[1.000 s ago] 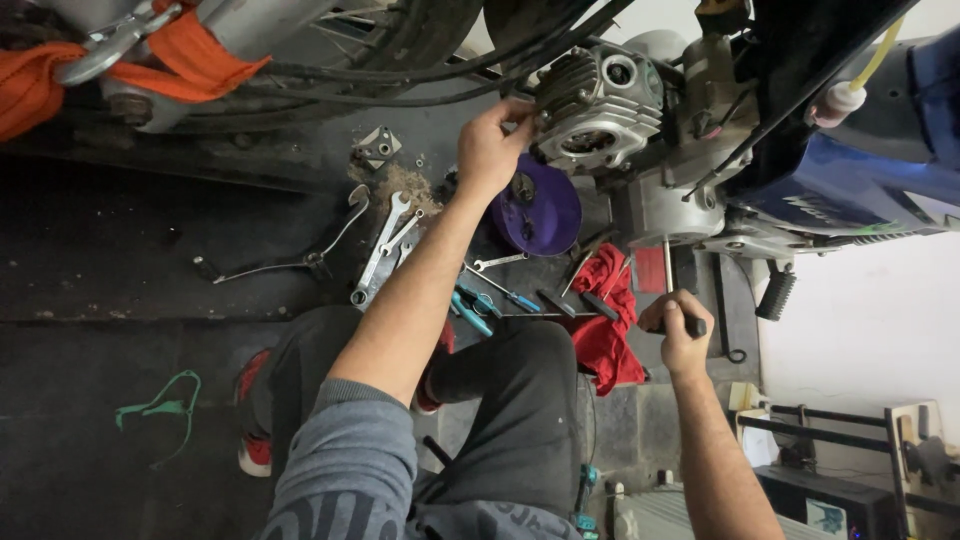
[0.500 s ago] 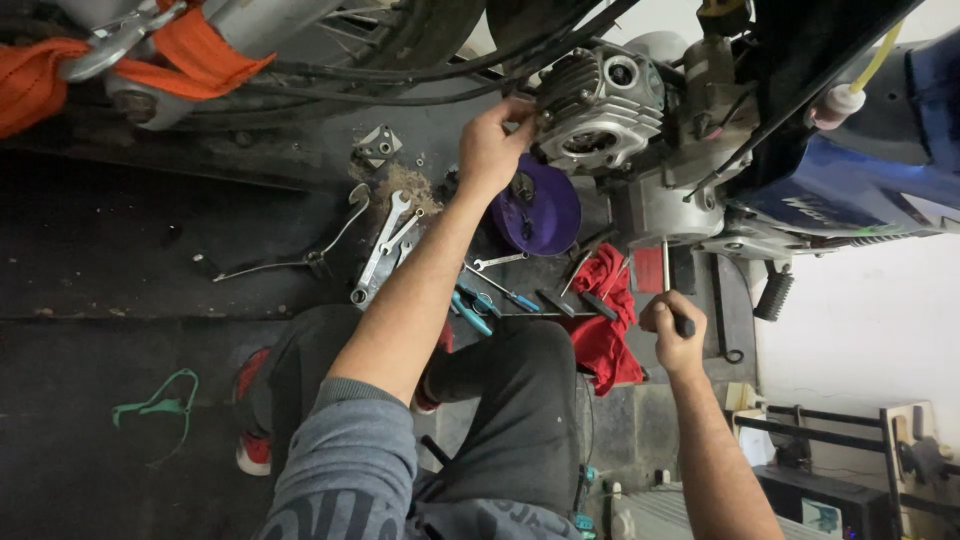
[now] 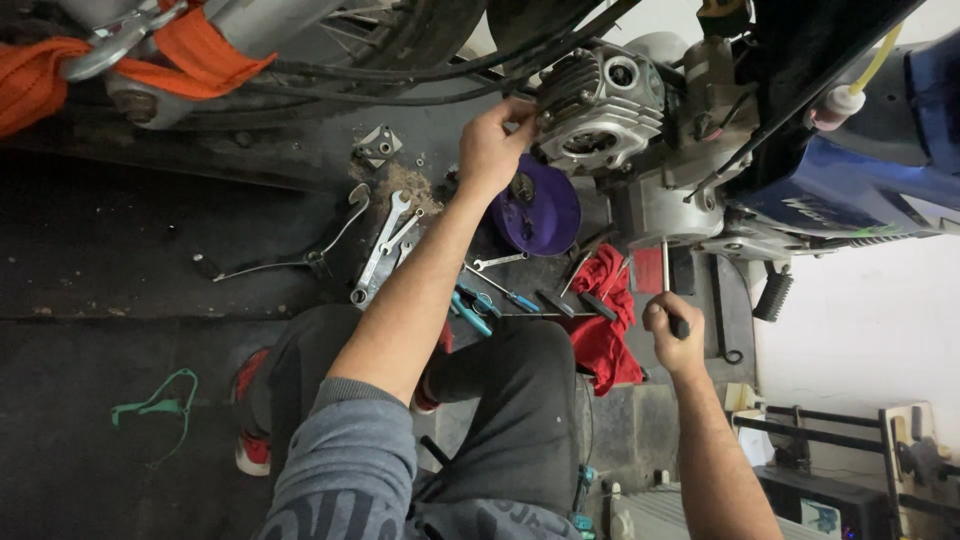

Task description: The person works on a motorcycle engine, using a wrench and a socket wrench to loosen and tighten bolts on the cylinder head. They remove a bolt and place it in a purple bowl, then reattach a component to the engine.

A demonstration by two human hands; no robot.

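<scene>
Many tools (image 3: 385,245) on dark workshop floor (image 3: 120,260)

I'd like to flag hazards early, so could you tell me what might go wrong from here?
The left hand grips the finned engine cylinder; its edges might nick fingers. The right hand holds a long screwdriver pointing toward the engine, which could slip. Loose wrenches and the red rag crowd the floor by the knees.

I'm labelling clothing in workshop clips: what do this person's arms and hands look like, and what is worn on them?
Both hands are bare, with no gloves. The left hand extends from a bare forearm; a grey knit sleeve with a ribbed cuff is pushed up above the elbow. The right hand and its forearm are bare too; no sleeve shows in view. No watch or rings are visible.
</scene>
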